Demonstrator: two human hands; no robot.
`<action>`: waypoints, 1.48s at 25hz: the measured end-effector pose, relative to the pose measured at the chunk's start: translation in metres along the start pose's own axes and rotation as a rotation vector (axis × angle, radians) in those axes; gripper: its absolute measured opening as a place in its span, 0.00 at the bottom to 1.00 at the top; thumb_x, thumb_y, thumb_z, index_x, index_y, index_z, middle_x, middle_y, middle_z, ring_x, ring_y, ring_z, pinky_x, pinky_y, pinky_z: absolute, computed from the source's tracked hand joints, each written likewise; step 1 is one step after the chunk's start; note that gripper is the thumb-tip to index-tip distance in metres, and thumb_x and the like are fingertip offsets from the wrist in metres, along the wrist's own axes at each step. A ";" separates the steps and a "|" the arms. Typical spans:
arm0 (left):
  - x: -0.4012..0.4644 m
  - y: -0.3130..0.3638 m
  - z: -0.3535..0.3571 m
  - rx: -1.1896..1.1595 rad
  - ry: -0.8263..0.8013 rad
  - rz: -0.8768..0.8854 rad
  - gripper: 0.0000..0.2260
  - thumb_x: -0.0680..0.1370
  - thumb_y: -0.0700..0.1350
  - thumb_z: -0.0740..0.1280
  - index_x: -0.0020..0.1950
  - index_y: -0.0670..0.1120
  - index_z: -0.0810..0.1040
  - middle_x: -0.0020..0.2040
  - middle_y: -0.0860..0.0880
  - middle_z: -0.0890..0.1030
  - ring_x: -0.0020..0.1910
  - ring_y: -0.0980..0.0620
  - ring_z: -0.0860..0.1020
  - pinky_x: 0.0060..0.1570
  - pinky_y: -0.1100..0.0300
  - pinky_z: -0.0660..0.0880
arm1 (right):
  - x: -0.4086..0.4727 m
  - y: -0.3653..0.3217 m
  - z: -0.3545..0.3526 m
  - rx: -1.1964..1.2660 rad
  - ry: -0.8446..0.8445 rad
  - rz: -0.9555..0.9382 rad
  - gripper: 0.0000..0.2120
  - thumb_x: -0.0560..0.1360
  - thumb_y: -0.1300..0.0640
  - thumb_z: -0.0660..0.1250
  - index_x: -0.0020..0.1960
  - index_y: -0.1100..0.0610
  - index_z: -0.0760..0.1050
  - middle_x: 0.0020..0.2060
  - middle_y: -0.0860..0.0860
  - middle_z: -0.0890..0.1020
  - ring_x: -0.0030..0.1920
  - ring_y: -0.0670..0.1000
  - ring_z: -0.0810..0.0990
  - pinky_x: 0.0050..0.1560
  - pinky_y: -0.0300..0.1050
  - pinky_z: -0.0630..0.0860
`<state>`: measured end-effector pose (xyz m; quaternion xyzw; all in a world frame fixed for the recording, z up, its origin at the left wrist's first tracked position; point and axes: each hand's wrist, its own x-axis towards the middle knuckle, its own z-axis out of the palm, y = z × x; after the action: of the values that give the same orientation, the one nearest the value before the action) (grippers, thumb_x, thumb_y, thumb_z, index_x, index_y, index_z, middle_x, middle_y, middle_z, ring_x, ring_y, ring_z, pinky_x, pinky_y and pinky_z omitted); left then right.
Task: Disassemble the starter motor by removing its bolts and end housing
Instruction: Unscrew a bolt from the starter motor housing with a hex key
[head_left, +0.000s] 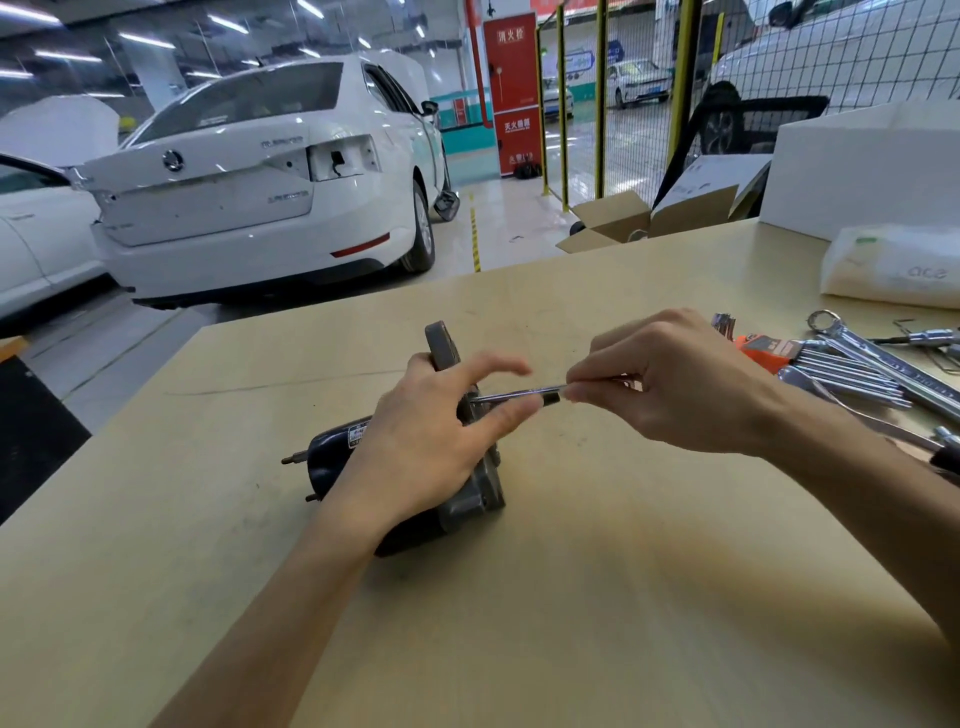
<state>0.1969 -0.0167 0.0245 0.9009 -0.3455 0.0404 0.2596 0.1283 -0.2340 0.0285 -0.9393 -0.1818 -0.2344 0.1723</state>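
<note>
Steel through-bolt (511, 393) is coming out of the starter motor (415, 457), one of each in view. Right hand (670, 382) is pinching the bolt's outer end with curled fingertips; bolt is lying nearly level, far end still at the grey end housing (470, 452). Left hand (431, 441) is resting over the motor with palm on the body, fingers mostly straight and spread, not wrapped round anything I can make out. Motor is lying on its side mid-table, slightly toward the far edge, two studs poking out of its left end.

Risks, as I'm judging them:
- Bolt is thin and only pinched, so it could slip and roll off the table.
- Left hand is pressing, not gripping, so the motor may rock if the bolt binds.
- Housing may shift once bolts are out.

Count: two hands, one white bag (893, 267) near the far right corner, a pile of wrenches (883, 364) along the right edge, too overlapped to count.
</note>
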 end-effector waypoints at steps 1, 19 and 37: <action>0.002 0.000 0.000 0.000 0.007 -0.016 0.10 0.71 0.72 0.54 0.50 0.77 0.70 0.47 0.54 0.70 0.43 0.59 0.71 0.38 0.68 0.64 | 0.001 0.000 0.003 -0.027 0.030 -0.013 0.07 0.77 0.55 0.70 0.46 0.56 0.86 0.33 0.50 0.81 0.33 0.52 0.76 0.35 0.55 0.74; -0.003 -0.002 0.007 0.118 0.184 -0.013 0.09 0.80 0.61 0.58 0.51 0.61 0.75 0.44 0.57 0.64 0.39 0.61 0.66 0.37 0.73 0.59 | 0.008 0.007 0.006 0.943 -0.235 0.948 0.23 0.80 0.43 0.61 0.31 0.54 0.66 0.22 0.47 0.61 0.20 0.44 0.56 0.17 0.34 0.52; -0.003 -0.008 -0.007 0.063 0.047 0.041 0.10 0.75 0.66 0.57 0.45 0.63 0.71 0.42 0.58 0.73 0.40 0.62 0.72 0.36 0.70 0.62 | -0.012 -0.011 0.028 0.808 0.015 0.512 0.23 0.82 0.46 0.55 0.36 0.62 0.67 0.23 0.50 0.65 0.26 0.49 0.59 0.27 0.38 0.58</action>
<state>0.2005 -0.0060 0.0260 0.9001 -0.3562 0.0777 0.2384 0.1246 -0.2159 0.0016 -0.8100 -0.0200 -0.1017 0.5772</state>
